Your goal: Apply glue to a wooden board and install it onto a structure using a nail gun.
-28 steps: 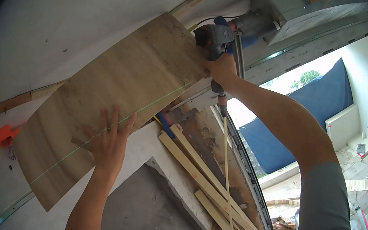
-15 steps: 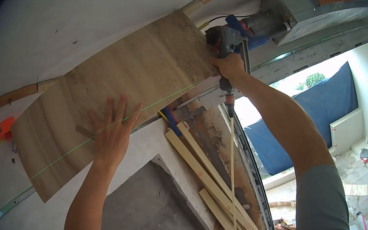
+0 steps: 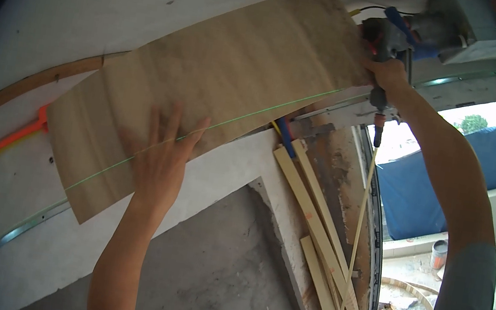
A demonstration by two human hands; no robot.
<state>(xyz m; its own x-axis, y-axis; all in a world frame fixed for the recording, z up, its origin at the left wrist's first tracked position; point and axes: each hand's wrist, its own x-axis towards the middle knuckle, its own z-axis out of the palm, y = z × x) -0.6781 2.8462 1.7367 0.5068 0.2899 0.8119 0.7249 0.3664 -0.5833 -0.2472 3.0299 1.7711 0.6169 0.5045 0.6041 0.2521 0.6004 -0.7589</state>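
Across the middle of the head view, I see a long, brown, wood-grained rectangular panel slanting from eight o'clock up to one o'clock. The bare left hand lies over its lower edge, fingers spread and slightly blurred; most of the panel stretches away toward one o'clock from that hand. A thin green light line crosses panel and fingers. Toward two o'clock, I have the bare right hand wrapped around a grey-and-black power tool trailing a thin beige hose. The panel's far end sits just beside that hand, at its nine o'clock; whether they touch, I can't tell.
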